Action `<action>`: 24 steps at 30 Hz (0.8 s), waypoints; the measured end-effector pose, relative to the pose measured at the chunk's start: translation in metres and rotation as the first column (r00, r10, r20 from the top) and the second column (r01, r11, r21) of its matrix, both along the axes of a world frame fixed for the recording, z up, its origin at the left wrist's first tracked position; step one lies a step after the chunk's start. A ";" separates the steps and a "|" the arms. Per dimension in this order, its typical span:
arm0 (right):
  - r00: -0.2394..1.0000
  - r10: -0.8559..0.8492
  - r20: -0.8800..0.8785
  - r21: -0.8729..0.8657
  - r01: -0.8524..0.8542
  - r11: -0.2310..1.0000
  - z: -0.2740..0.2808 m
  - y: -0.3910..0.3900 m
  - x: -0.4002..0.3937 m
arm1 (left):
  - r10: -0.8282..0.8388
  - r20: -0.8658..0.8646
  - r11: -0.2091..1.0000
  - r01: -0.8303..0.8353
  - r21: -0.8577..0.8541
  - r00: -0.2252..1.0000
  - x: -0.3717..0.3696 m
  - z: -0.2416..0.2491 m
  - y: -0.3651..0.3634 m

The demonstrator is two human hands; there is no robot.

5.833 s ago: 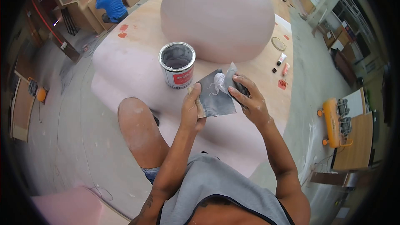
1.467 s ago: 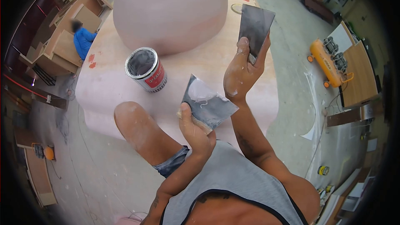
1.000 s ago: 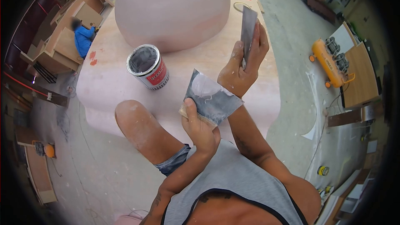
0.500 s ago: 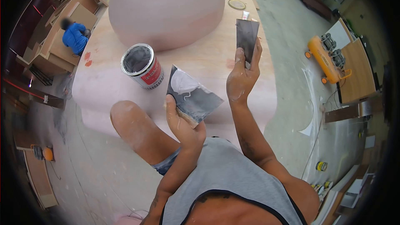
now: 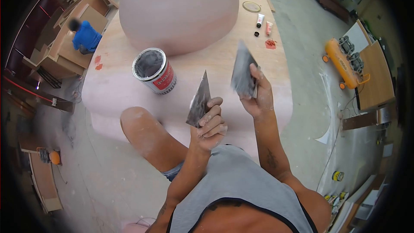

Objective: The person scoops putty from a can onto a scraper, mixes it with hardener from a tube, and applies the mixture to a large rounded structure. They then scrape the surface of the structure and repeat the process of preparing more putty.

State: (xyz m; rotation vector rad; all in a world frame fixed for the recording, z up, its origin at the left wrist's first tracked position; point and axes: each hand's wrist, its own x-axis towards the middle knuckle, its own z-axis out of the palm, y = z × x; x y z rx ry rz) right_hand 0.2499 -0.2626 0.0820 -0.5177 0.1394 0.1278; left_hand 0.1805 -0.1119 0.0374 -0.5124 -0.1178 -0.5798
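My left hand (image 5: 210, 124) is closed around a dark, flat filler spreader (image 5: 200, 105), which is tilted so its face shows narrowly. To its right, my right hand (image 5: 262, 97) grips a second dark spreader (image 5: 242, 71), slightly blurred. The two blades are apart. Pale dust or filler coats my fingers. An open tin (image 5: 165, 80) with a red label stands left of my hands, grey smears inside it. Behind it rises a large rounded pinkish form (image 5: 179, 13) on a pale, smoothed base (image 5: 112, 90).
On the base's right lie a ring-shaped lid (image 5: 251, 7), a white tube (image 5: 260, 20), a reddish tube (image 5: 269, 28) and a red smear (image 5: 270, 44). A person in blue (image 5: 88, 36) is at wooden furniture on the left. An orange compressor (image 5: 343, 62) stands on the right.
My left hand has turned over, swinging its spreader from face-on, with white filler showing, to nearly edge-on. My right hand has moved lower and tilted its spreader, uncovering the tubes.
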 end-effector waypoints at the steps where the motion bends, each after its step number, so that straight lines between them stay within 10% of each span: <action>1: 0.993 0.102 0.064 -0.071 -0.098 0.993 -0.001 -0.001 -0.001 | -0.034 0.026 0.996 0.036 -0.083 0.999 0.000 0.000 -0.001; 8: 0.959 0.235 0.157 -0.488 -0.131 0.863 0.005 0.007 -0.016 | 0.122 -0.084 0.905 -0.076 0.419 0.989 -0.007 -0.003 -0.001; 10: 0.873 0.449 0.191 -0.789 -0.135 0.599 0.015 0.006 -0.034 | 0.092 -0.099 0.872 -0.032 0.489 0.991 -0.001 0.014 0.003; 11: 0.821 0.558 0.122 -0.879 -0.172 0.445 0.024 0.000 -0.040 | 0.400 -0.411 0.505 0.177 0.845 0.819 0.001 0.037 -0.014; 14: 0.788 0.527 0.318 -0.824 -0.045 0.565 0.008 -0.019 -0.049 | 0.170 -0.142 0.729 -0.028 0.684 0.975 0.011 -0.025 0.006; 15: 0.820 0.358 0.446 -0.573 -0.046 0.818 0.001 -0.023 -0.044 | 0.287 0.085 0.468 -0.217 0.857 0.954 0.013 -0.021 0.011; 16: 0.851 0.157 0.501 -0.252 -0.030 0.967 -0.005 -0.025 -0.041 | 0.293 0.089 0.468 -0.223 0.855 0.952 0.012 -0.017 0.010; 18: 0.878 -0.301 0.372 -0.191 0.389 0.901 0.010 -0.021 -0.044 | 0.474 0.029 0.467 -0.279 0.839 0.880 0.005 0.001 0.004; 20: 0.780 -0.336 0.528 -0.263 0.526 0.809 -0.010 -0.031 -0.049 | 0.534 0.048 0.404 -0.305 0.863 0.844 0.005 0.016 -0.004; 24: 0.441 0.374 0.816 -0.555 0.777 0.297 -0.020 -0.035 -0.050 | 0.573 0.108 0.262 -0.306 0.915 0.812 0.000 0.032 -0.026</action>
